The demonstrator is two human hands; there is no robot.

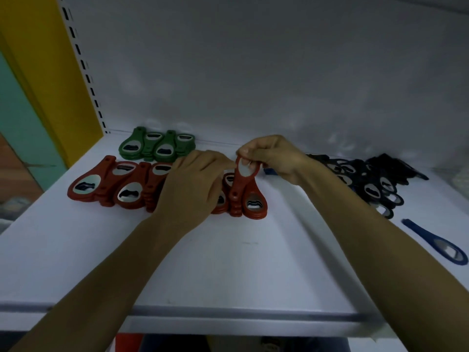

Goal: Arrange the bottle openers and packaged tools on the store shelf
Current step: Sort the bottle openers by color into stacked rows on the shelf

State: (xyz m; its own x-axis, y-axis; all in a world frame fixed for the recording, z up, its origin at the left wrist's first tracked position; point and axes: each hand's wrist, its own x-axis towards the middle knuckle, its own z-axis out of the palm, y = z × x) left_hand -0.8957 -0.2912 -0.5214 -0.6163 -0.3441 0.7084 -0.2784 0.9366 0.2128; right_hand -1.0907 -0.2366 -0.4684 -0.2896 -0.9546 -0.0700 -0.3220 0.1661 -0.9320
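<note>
My right hand (274, 157) pinches the wide end of a red bottle opener (242, 177), held upright above a small stack of red openers (253, 205). My left hand (195, 181) rests palm down on the red openers in the middle of the row, its fingers curled over them and hiding some. More red openers (109, 185) lie stacked in a row at the left. Behind them sit green openers (154, 146) against the back wall. A loose heap of dark blue openers (375, 182) lies at the right.
All of this sits on a white shelf (228, 255) with a white back panel. One blue opener (436, 245) lies alone near the right front. A slotted upright (83, 64) and a yellow panel (48, 59) bound the shelf at the left.
</note>
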